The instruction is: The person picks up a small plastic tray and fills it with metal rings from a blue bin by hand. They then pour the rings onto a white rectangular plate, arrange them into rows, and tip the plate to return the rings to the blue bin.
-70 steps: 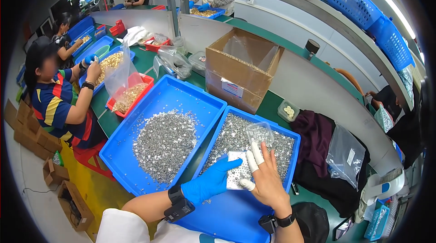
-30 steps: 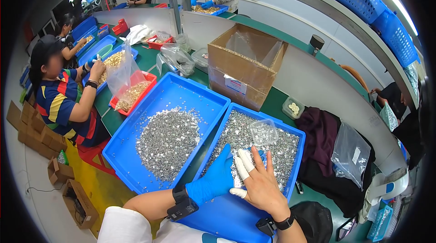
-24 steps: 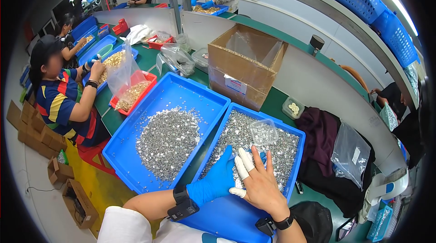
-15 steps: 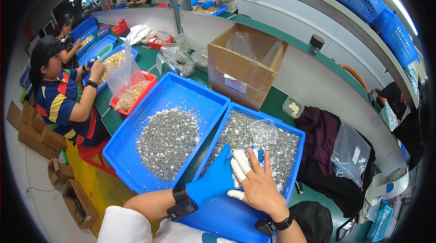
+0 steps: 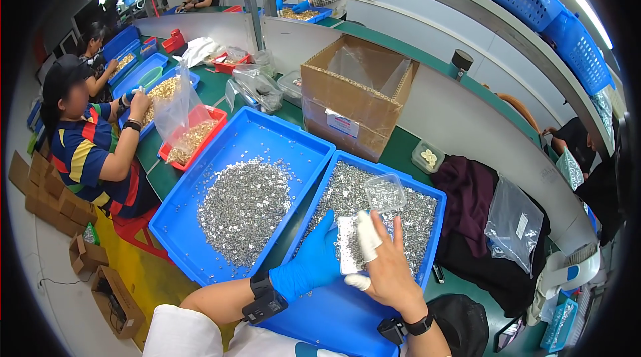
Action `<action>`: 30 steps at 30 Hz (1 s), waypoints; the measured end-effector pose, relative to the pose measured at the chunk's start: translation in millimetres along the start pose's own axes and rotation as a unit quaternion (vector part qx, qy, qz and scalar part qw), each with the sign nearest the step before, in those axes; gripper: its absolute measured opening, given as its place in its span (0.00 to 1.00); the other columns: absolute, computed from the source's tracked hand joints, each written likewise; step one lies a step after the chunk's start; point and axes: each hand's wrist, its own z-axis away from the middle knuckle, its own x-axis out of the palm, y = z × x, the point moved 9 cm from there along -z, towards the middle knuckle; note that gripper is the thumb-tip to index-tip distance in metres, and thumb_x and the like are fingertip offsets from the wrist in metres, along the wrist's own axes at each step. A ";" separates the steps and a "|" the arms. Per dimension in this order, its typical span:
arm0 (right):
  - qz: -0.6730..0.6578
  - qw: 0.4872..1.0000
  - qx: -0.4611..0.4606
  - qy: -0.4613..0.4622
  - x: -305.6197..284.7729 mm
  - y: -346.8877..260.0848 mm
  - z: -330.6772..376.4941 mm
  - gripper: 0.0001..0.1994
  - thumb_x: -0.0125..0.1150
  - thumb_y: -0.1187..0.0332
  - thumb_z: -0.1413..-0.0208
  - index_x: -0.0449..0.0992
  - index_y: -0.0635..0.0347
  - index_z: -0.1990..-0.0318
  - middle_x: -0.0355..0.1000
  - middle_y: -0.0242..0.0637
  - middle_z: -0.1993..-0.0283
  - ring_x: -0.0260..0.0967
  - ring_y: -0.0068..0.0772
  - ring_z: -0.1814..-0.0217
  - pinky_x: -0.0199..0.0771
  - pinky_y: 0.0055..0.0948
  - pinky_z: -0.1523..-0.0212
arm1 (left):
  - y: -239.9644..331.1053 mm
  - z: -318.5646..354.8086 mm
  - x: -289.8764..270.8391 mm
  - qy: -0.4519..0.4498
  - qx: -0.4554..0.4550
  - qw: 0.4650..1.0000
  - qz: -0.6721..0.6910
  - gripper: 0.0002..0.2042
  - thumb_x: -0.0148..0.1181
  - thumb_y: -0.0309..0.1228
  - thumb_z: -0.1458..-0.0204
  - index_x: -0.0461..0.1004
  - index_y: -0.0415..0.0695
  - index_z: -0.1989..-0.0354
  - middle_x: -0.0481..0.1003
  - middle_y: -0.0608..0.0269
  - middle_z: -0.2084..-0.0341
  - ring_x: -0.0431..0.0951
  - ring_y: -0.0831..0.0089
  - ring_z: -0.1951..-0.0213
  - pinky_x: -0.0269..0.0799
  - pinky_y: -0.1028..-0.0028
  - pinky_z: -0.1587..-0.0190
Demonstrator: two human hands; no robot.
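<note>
At the far left a person in a striped shirt point(image 5: 90, 150) sits at the green table point(image 5: 220, 90). This person's hands are at a clear plastic bag point(image 5: 175, 100) that stands over a red tray point(image 5: 193, 137) of small gold bits.

Next comes a big blue tray point(image 5: 267, 140) with a pile of tiny silver parts point(image 5: 242, 207) in the middle. Just beside it, on the right, is a second blue tray point(image 5: 334, 320) that holds more silver parts point(image 5: 414, 220). The two trays touch along their sides.

The left hand point(image 5: 314, 260) wears a blue glove and a dark band at the wrist. It lies over the near edge of the second tray, with its fingers at the left side of a small white card point(image 5: 347, 250). The card lies flat on the silver parts and has some of them on top. I cannot tell if the fingers pinch the card or only touch it.

The right hand point(image 5: 387, 270) is bare, with white covers on two fingers. It is spread open and rests on the right side of the card, holding nothing else. A little clear tub point(image 5: 384, 191) sits on the silver parts just behind the hands.

Behind the trays stands an open brown box point(image 5: 354, 103) with a clear bag inside. To the right lie a dark purple cloth point(image 5: 477, 203) and a clear plastic bag point(image 5: 514, 223).
</note>
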 end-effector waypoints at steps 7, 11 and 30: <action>-0.025 0.996 0.061 0.064 -7.0 23.2 5.7 0.37 0.42 0.43 0.48 0.54 0.67 0.41 0.48 0.49 0.36 0.35 0.54 0.32 0.26 0.58 0.37 | 8.6 -7.5 5.2 -0.125 -0.008 0.988 0.085 0.27 0.37 0.51 0.44 0.59 0.44 0.43 0.64 0.59 0.46 0.63 0.61 0.45 0.55 0.58 0.42; 0.089 0.995 0.035 -0.026 4.9 10.0 1.2 0.37 0.41 0.42 0.48 0.54 0.67 0.41 0.48 0.49 0.36 0.34 0.54 0.32 0.25 0.57 0.37 | 11.7 -12.4 -1.7 -0.123 0.015 0.990 0.074 0.27 0.37 0.50 0.43 0.59 0.44 0.43 0.63 0.59 0.46 0.63 0.61 0.45 0.55 0.58 0.42; 0.084 0.995 0.025 -0.050 6.1 2.6 0.4 0.36 0.46 0.43 0.51 0.58 0.62 0.42 0.46 0.45 0.35 0.32 0.55 0.31 0.26 0.62 0.39 | 13.0 -9.8 3.4 -0.142 0.019 0.988 0.059 0.26 0.35 0.49 0.42 0.57 0.42 0.42 0.61 0.56 0.45 0.61 0.60 0.43 0.53 0.58 0.40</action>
